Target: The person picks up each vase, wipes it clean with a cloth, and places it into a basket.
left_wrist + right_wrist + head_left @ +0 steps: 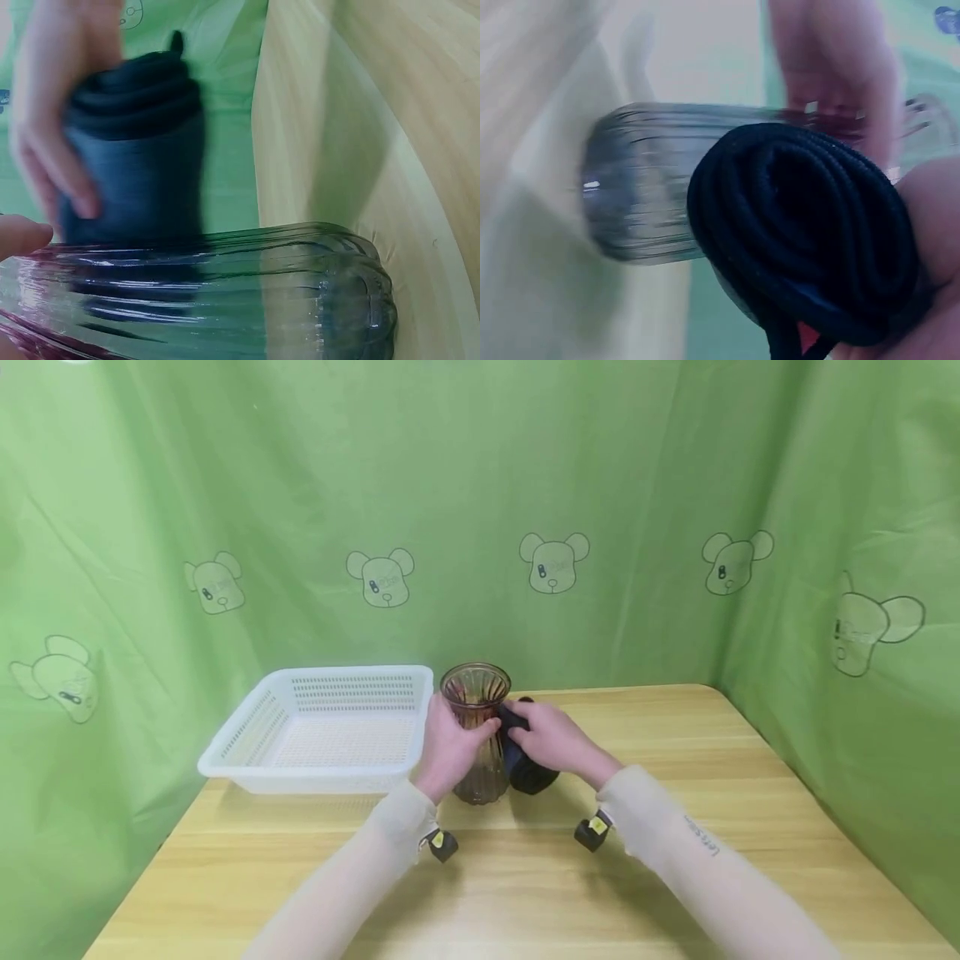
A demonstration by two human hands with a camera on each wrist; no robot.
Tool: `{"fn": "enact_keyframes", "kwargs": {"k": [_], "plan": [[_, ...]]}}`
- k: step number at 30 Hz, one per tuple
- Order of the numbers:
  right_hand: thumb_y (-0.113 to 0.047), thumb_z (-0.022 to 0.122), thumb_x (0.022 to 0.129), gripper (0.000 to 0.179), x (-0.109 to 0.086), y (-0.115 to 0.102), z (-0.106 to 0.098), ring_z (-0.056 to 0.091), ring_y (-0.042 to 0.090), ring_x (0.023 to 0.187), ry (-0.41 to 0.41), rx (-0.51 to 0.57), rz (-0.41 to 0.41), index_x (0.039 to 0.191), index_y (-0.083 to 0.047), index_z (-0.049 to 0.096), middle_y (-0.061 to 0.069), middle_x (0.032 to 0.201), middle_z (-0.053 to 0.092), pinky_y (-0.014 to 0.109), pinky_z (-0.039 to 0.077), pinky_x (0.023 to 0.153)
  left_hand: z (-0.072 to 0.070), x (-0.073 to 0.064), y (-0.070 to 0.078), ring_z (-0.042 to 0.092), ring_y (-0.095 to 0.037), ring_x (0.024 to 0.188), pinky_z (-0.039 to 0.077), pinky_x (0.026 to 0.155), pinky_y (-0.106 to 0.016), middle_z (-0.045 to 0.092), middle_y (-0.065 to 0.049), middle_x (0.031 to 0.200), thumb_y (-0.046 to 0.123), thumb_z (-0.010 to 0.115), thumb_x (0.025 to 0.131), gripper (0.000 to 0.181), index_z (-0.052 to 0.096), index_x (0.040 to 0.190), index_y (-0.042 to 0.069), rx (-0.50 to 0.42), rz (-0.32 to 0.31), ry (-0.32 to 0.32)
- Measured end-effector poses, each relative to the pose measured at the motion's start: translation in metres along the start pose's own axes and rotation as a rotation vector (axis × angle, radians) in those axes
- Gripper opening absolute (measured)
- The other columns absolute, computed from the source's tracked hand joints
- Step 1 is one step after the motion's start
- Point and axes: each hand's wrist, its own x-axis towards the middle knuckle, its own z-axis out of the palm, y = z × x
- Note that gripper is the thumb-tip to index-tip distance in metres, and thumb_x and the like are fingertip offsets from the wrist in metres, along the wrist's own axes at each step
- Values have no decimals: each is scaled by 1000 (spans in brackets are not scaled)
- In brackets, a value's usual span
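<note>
A ribbed glass vase (482,768), pinkish-brown near its flared rim and clearer toward the base, is upright at the middle of the table. My left hand (450,739) grips it just below the rim, thumb across the near side. In my right hand (551,735) is a rolled dark cloth (525,764), held close against the vase's right side. The right wrist view shows the coiled end of the cloth (802,232), with a narrow loop hanging from it, overlapping the vase (652,180). Fingers of the right hand (56,127) wrap the roll in the left wrist view.
To the left of the vase stands a white plastic basket (315,781) with slotted walls, its right end close to my left hand. Wood-grain tabletop (517,893) stretches in front and to the right. Green curtain (480,460) hangs behind and on both sides.
</note>
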Motion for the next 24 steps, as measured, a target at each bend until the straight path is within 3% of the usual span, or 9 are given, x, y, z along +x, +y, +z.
{"fn": "enact_keyframes", "kwargs": {"k": [6, 14, 20, 24], "plan": [[-14, 58, 100, 43, -1, -14, -13, 68, 31, 102, 38, 8, -15, 140, 0, 56, 24, 124, 68, 49, 57, 88, -2, -1, 1, 54, -24, 127, 41, 115, -42, 54, -9, 136, 26, 85, 77, 81, 42, 144, 10, 5, 24, -21], [-13, 58, 99, 50, -3, 1, 20, 70, 33, 97, -56, -133, 2, 146, 1, 50, 28, 120, 68, 46, 60, 80, -4, -1, 3, 56, -24, 128, 44, 113, -44, 58, -7, 136, 21, 82, 77, 79, 40, 144, 13, 3, -11, -19], [-12, 58, 98, 49, -6, 14, 42, 68, 31, 105, -188, -178, 78, 144, 4, 50, 29, 127, 64, 46, 58, 88, -4, 0, 2, 59, -22, 123, 46, 111, -43, 61, -5, 131, 22, 81, 77, 74, 43, 140, 15, -8, -16, -22], [-11, 59, 97, 49, -7, 17, 44, 66, 32, 109, -187, -142, 88, 143, 4, 52, 28, 130, 63, 48, 57, 92, -3, -1, 1, 57, -21, 124, 45, 112, -43, 58, -3, 132, 30, 84, 77, 77, 42, 141, 16, -24, -19, -20]]}}
